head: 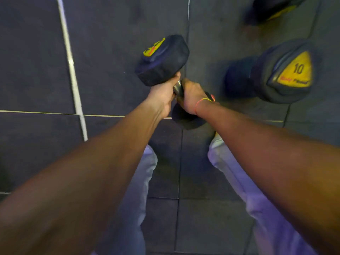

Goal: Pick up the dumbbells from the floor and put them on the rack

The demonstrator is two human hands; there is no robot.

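Both hands grip one dumbbell (162, 60) by its metal handle: left hand (162, 100) fingers curled round the bar just under the far head, right hand (193, 96) fingers wrapped round it beside them, near head below the knuckles. Dumbbell tilted. A 2nd dumbbell (283, 74), marked 10, lies on the dark floor tiles (36, 61) well right of the fingers; a 3rd (272, 10), blurred, beyond it.
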